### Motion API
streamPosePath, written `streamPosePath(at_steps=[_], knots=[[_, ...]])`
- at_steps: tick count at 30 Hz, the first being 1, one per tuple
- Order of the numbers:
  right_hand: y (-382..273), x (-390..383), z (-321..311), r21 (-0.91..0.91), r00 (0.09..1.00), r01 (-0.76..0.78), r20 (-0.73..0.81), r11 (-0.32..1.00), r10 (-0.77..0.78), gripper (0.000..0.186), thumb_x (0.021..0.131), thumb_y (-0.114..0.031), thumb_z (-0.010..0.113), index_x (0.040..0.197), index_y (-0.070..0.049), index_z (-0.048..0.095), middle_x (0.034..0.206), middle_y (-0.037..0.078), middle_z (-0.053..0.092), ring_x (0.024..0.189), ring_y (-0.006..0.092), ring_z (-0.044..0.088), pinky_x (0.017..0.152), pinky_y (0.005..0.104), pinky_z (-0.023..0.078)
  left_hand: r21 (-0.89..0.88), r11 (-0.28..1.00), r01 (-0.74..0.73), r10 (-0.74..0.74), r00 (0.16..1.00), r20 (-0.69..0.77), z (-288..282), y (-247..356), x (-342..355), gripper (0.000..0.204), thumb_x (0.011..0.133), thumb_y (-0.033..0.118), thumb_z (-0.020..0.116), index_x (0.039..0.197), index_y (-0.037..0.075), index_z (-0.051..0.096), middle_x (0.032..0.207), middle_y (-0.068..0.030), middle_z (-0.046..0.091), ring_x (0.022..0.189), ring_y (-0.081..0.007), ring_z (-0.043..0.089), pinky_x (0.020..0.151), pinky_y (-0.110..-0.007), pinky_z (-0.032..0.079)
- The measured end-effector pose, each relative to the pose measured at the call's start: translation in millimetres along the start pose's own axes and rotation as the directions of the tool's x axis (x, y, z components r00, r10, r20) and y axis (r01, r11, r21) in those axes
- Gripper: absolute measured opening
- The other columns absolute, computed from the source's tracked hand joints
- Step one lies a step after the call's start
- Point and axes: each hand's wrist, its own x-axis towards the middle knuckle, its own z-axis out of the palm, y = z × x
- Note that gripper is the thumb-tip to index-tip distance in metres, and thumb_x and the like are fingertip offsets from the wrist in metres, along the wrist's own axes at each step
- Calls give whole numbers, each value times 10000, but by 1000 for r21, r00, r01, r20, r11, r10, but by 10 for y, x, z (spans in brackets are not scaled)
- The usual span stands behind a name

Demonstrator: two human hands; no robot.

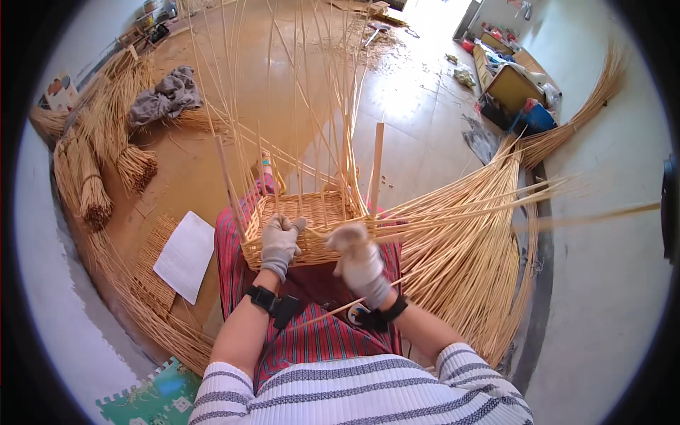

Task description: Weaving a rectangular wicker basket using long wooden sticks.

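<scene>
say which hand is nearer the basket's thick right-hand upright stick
Right. The right hand is just below the stick; the left hand is farther left, at the basket's front wall.

Brown floor (180,166), stalk bundles (94,193), woven panel (146,265) (part-covered)

No words or numbers can be read here. The little round patch (358,313) by the red striped cloth (312,345) is too small to read. No letters can be made out on the white sheet (185,256).
</scene>
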Motion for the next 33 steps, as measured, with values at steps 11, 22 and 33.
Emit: streamPosePath(at_steps=[11,22,33], knots=[[29,489,-686,187,924,-172,-309,967,224,202,987,-75,614,1160,-108,515,980,118,733,856,149,706,611,267,553,337,938,-83,-71,905,420,447,546,-167,328,1035,363,555,1141,56,606,954,-106,728,609,-173,663,543,-320,515],[-311,1284,-106,-482,992,-9,-116,876,-53,599,956,-20,513,1530,-25,339,1307,230,611,1189,345,628,918,441,544,649,246,-720,601,639,481,529,-216,258,370,1024,410,519,998,60,636,836,-194,696,839,-354,690,791,-470,529],[-206,510,-376,-760,968,233,243,607,-68,426,837,-133,730,1232,-87,578,1178,191,642,938,339,712,735,440,587,160,905,-394,369,914,168,360,759,-539,323,998,185,646,1272,35,565,1157,-119,629,995,-221,638,899,-334,517]])
